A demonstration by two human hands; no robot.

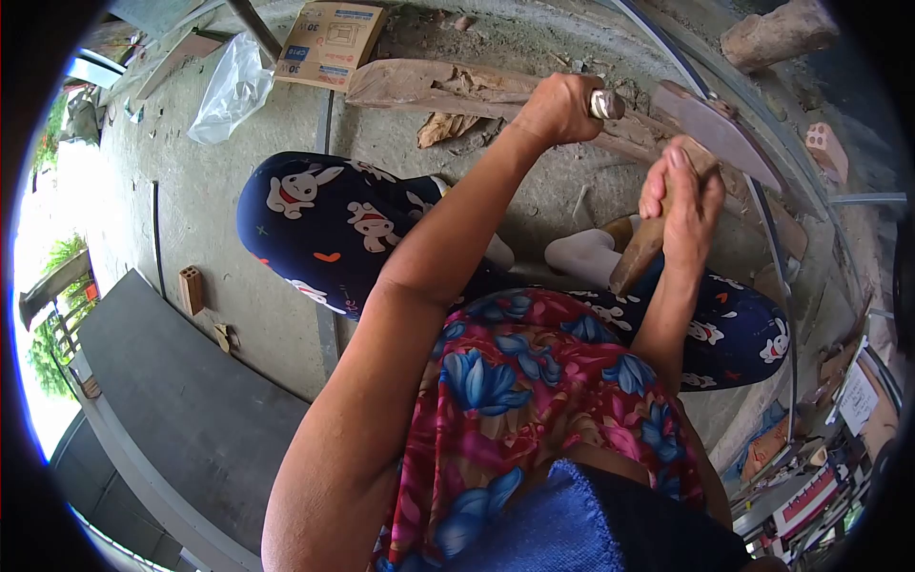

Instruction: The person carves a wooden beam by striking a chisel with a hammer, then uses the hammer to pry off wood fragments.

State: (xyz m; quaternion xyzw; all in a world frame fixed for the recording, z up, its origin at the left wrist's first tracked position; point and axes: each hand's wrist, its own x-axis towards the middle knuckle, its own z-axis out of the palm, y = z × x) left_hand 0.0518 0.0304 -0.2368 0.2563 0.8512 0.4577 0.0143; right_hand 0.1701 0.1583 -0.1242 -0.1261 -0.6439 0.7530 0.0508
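My left hand (562,110) is closed around a short tool with a shiny metal end (605,105), just above a long rough wooden piece (429,86) on the ground. To the right, my right hand (684,205) wraps around a thick wooden handle (640,255), whose lower end points toward my lap. A broad, grey metal head (720,133) shows at the handle's upper end, over the wooden piece. The two hands are apart. The rest of the left hand's tool is hidden by the fingers.
A cardboard box (329,46) and a clear plastic bag (232,88) lie at the upper left. A log (780,36) and a brick (826,153) are at the upper right. Another brick (192,291) stands near a dark board (181,381). My bent legs flank the workspace.
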